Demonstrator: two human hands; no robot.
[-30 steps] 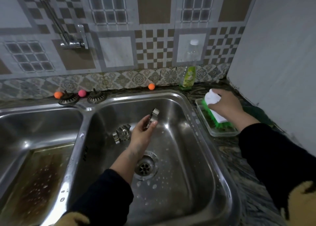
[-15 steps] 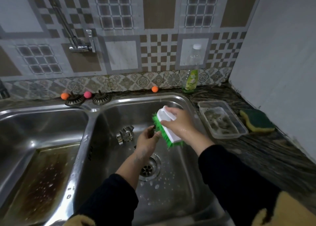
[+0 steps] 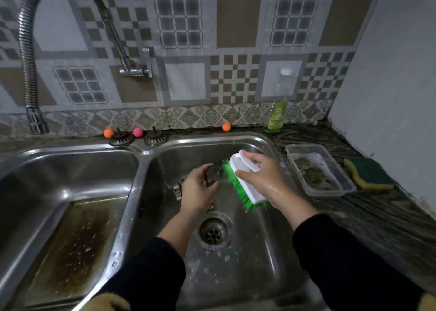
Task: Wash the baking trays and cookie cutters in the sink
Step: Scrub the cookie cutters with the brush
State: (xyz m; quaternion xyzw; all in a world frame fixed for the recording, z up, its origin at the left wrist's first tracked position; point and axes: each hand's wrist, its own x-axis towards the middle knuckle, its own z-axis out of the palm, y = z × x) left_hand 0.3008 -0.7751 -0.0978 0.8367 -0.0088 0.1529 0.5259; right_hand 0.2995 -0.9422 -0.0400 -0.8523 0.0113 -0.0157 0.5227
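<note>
Over the right basin (image 3: 271, 251) of the double sink, your two hands meet just above the drain (image 3: 213, 231). Your left hand (image 3: 198, 190) pinches a metal cookie cutter (image 3: 213, 176) between thumb and curled fingers, holding it up off the basin floor. Your right hand (image 3: 262, 176) is wrapped round the white handle of a scrub brush (image 3: 245, 183), fingers over the top and thumb on the near side, with the green bristles facing toward 9 o'clock. The bristles touch the cutter, which sits directly at 9 o'clock of the brush and at 12 o'clock of your left palm (its exact shape is too blurred to make out).

A second cookie cutter (image 3: 178, 189) lies on the basin floor, just at 9 o'clock of your left hand and partly hidden behind it. Soapy droplets speckle the steel around the drain.

At 9 o'clock, in the left basin, a baking tray (image 3: 77, 247) lies flat with a dark brown stain down its middle, well apart from both hands.

At 3 o'clock of your right hand, on the table, a clear plastic container (image 3: 319, 169) holds murky residue, and a green-and-yellow sponge (image 3: 368, 174) lies just beyond it. At 12 o'clock a dish soap bottle (image 3: 276, 115) stands upright against the tiled wall, and the faucet (image 3: 30, 75) arches over the left basin.
</note>
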